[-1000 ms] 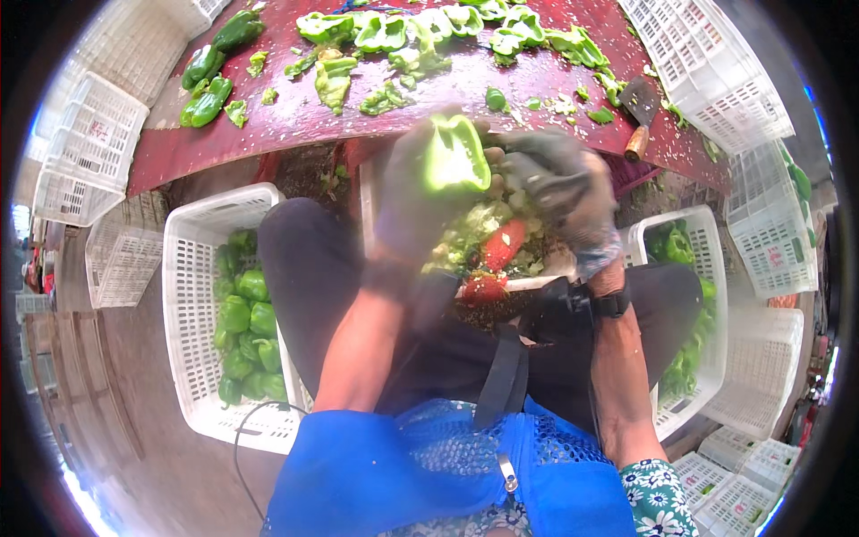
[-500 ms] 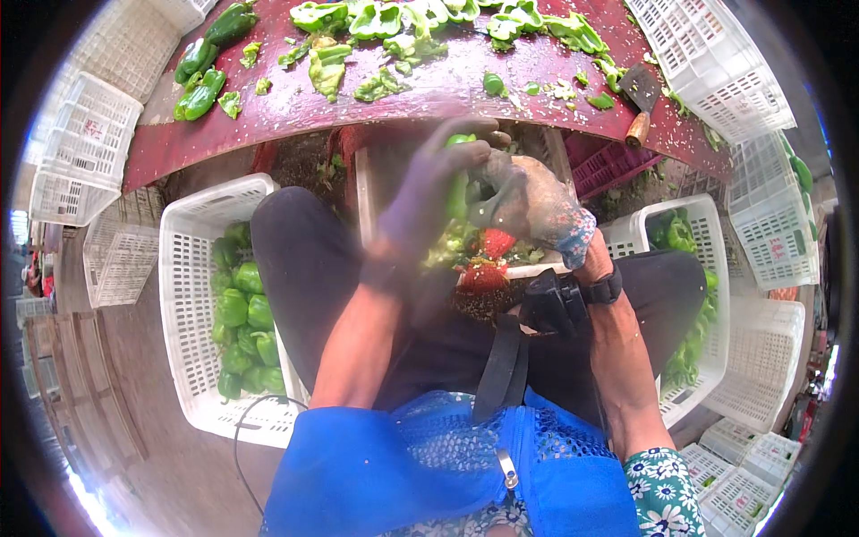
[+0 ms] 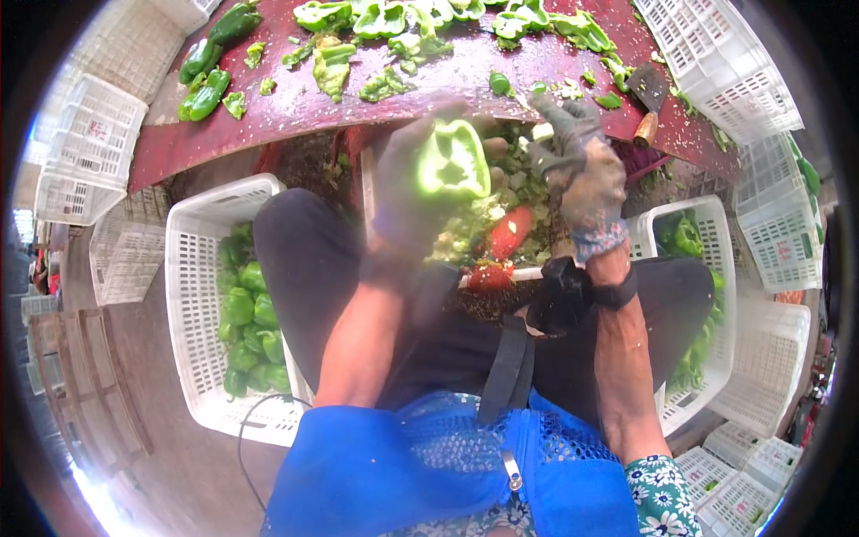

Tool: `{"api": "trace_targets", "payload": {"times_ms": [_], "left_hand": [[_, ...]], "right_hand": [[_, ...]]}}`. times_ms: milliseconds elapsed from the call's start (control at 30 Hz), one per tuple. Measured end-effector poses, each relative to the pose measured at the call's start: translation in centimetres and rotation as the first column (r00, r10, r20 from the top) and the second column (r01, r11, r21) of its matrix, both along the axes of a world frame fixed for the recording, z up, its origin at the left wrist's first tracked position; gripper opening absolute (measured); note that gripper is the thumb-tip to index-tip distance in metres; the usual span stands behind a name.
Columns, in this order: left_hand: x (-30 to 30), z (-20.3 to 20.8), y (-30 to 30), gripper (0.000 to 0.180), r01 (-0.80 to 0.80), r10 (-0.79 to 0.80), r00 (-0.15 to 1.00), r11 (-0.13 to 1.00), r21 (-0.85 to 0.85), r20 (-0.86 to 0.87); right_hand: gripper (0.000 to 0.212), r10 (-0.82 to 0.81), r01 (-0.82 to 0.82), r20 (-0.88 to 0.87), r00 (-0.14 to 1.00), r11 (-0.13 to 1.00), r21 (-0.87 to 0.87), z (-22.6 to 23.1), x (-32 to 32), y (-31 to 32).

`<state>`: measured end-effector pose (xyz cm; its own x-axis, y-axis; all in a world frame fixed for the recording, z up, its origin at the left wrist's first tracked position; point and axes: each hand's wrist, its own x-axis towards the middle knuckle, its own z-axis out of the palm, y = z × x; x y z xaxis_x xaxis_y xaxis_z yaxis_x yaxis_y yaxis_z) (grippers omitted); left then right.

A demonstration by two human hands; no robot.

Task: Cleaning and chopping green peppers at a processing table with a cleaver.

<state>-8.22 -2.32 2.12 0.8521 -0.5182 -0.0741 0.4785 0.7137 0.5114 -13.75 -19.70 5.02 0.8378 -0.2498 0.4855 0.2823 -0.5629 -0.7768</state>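
Observation:
My left hand (image 3: pixel 404 179), gloved and blurred by motion, is closed around a green bell pepper (image 3: pixel 456 161). The pepper's top is open and its pale, hollow inside faces up. To its right, my gloved right hand (image 3: pixel 582 161) has its fingers closed on a small pale pepper piece (image 3: pixel 542 132). Both hands hover over a crate (image 3: pixel 368 183) between my knees, which holds pepper scraps (image 3: pixel 465 228) and a red object (image 3: pixel 510 231) that I cannot make out.
Cut peppers (image 3: pixel 380 20) and scraps lie on the dark red table (image 3: pixel 286 107) ahead. Whole peppers (image 3: pixel 204 94) are at its left, a cleaver (image 3: pixel 646 89) at its right. White crates of green peppers flank me, left (image 3: pixel 183 304) and right (image 3: pixel 727 259). More white crates (image 3: pixel 88 148) stand around.
My hands were together around the pepper and have moved apart. The right hand has gone right with a pale piece, and the pepper in my left hand now shows its hollow inside.

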Motion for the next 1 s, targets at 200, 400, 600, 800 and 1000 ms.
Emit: {"api": "trace_targets", "payload": {"times_ms": [200, 400, 600, 800, 1000], "left_hand": [[1.2, -0.8, -0.1, 0.048, -0.104, -0.098, 0.861, 0.927, 0.361, 0.499], [0.9, -0.7, -0.4, 0.045, -0.166, -0.185, 0.83, 0.819, 0.549, 0.527], [0.5, -0.3, -0.7, 0.039, -0.122, 0.014, 0.95, 0.936, 0.33, 0.31], [-0.9, 0.4, -1.5, 0.036, -0.253, -0.031, 0.909, 0.752, 0.609, 0.415], [0.2, -0.8, -0.1, 0.038, -0.425, -0.06, 0.766, 0.701, 0.573, 0.641]], "right_hand": [[0.02, 0.055, -0.226, -0.434, 0.899, 0.907, -0.354, 0.9, 0.0, 3.7], [0.023, 0.398, -0.357, -0.277, 0.874, 0.915, 0.187, -1.6, -0.7, 3.2], [0.018, 0.127, -0.11, -0.139, 0.982, 0.986, 0.126, -1.9, -0.1, 1.6], [0.015, -0.178, -0.05, -0.293, 0.939, 0.773, -0.632, -3.8, -0.2, 3.9], [0.034, 0.172, -0.036, -0.101, 0.98, 0.649, 0.76, -3.9, -0.4, -1.9]]}}
